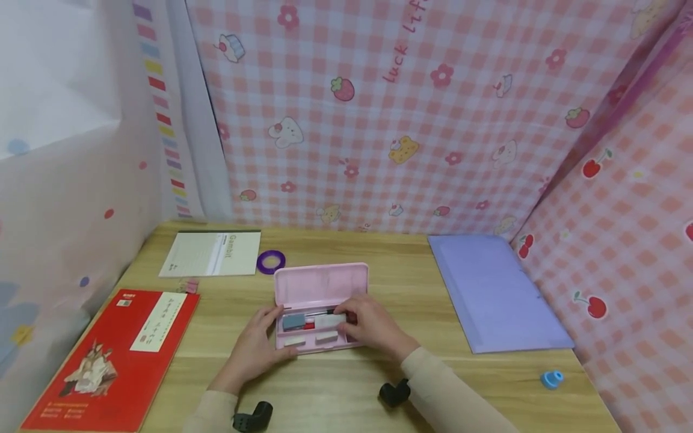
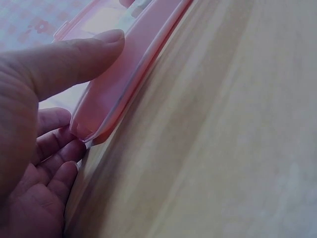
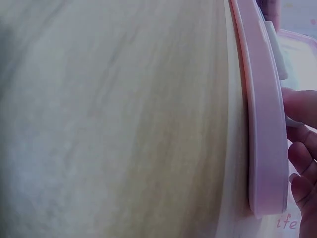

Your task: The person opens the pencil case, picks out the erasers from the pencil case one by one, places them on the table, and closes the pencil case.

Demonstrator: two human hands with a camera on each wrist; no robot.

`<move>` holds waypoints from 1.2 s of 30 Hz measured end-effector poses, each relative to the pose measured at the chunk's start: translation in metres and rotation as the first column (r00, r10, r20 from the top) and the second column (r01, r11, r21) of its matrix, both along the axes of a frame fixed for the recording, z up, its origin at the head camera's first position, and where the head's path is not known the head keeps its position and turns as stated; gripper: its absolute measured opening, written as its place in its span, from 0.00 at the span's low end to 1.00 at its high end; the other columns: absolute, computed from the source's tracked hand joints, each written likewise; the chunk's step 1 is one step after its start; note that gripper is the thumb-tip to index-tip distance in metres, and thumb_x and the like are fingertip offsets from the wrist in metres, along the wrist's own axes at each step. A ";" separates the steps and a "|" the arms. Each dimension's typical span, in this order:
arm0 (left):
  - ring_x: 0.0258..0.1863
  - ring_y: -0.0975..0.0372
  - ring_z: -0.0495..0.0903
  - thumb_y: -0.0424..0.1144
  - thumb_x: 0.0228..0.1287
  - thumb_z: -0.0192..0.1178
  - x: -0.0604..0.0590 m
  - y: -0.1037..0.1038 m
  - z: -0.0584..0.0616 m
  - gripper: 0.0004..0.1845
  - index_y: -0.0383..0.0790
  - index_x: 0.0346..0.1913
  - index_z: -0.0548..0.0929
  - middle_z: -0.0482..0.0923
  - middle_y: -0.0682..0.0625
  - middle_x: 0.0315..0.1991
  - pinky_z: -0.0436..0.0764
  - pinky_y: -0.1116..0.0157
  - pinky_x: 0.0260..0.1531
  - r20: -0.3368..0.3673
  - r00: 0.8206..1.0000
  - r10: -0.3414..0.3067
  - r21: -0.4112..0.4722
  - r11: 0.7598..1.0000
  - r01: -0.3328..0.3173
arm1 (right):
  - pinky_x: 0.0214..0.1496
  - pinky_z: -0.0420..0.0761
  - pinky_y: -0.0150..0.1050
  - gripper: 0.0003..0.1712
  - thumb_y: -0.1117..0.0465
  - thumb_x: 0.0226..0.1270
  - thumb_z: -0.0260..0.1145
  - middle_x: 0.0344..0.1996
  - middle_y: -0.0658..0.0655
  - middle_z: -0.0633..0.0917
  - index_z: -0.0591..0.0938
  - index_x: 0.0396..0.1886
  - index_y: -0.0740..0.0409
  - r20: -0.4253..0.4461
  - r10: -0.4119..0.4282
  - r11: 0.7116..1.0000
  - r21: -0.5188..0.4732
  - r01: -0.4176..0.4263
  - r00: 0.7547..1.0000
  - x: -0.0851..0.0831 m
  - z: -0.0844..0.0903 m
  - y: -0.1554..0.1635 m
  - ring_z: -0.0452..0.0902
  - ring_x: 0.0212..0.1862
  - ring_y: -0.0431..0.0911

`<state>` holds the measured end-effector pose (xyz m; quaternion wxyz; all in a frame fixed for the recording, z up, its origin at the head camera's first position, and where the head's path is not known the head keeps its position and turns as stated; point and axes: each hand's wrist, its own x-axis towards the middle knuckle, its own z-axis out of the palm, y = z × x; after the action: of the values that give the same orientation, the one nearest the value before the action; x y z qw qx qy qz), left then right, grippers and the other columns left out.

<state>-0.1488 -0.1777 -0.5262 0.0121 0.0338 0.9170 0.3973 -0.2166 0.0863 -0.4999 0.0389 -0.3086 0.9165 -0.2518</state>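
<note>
A pink pencil case [image 1: 322, 285] lies on the table with its lid raised at the back. My left hand [image 1: 253, 346] holds the case's left end, its thumb [image 2: 106, 42] over the front side and the fingers at the end wall. Inside the case, my right hand [image 1: 376, 325] pinches a white eraser [image 1: 327, 321] between thumb and fingers. To the left of that eraser sits a grey-blue block [image 1: 294, 321], with a dark pen [image 1: 319, 313] behind and a bit of red beneath. Two small whitish blocks [image 1: 326, 337] lie in the front compartment.
On the left are a red book [image 1: 121, 355] and, behind it, a pale notebook [image 1: 213, 254]. A purple tape roll [image 1: 271, 262] lies by the notebook. To the right are a lavender folder [image 1: 498, 294] and a small blue cap-shaped thing [image 1: 552, 379]. Patterned cloth surrounds the table.
</note>
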 end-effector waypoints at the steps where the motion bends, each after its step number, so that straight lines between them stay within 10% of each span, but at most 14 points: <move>1: 0.66 0.44 0.62 0.62 0.35 0.76 0.000 0.000 0.000 0.59 0.37 0.71 0.64 0.61 0.39 0.68 0.64 0.44 0.64 0.001 1.000 0.002 -0.002 1.000 -0.002 | 0.45 0.75 0.34 0.12 0.52 0.60 0.71 0.38 0.41 0.80 0.85 0.44 0.45 0.004 -0.002 1.000 -0.001 0.002 1.000 0.000 0.000 0.000 0.70 0.40 0.39; 21: 0.67 0.45 0.61 0.61 0.36 0.76 0.001 -0.001 -0.001 0.59 0.37 0.71 0.63 0.61 0.40 0.68 0.63 0.44 0.65 0.004 1.000 -0.003 0.015 1.000 0.003 | 0.36 0.79 0.33 0.07 0.57 0.66 0.67 0.34 0.43 0.80 0.86 0.43 0.45 0.225 -0.056 0.972 -0.209 0.105 0.973 0.006 0.011 0.008 0.74 0.36 0.41; 36: 0.66 0.47 0.63 0.61 0.37 0.76 0.000 -0.001 -0.002 0.58 0.37 0.71 0.64 0.63 0.41 0.66 0.63 0.45 0.65 -0.010 1.000 -0.009 0.012 1.000 0.009 | 0.37 0.80 0.34 0.11 0.61 0.66 0.66 0.37 0.55 0.86 0.85 0.46 0.59 0.120 -0.342 0.863 -0.353 0.362 0.932 -0.037 0.009 0.116 0.79 0.37 0.44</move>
<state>-0.1491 -0.1785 -0.5283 0.0091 0.0402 0.9145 0.4025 -0.2535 0.2027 -0.4908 -0.0417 -0.1311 0.8921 -0.4304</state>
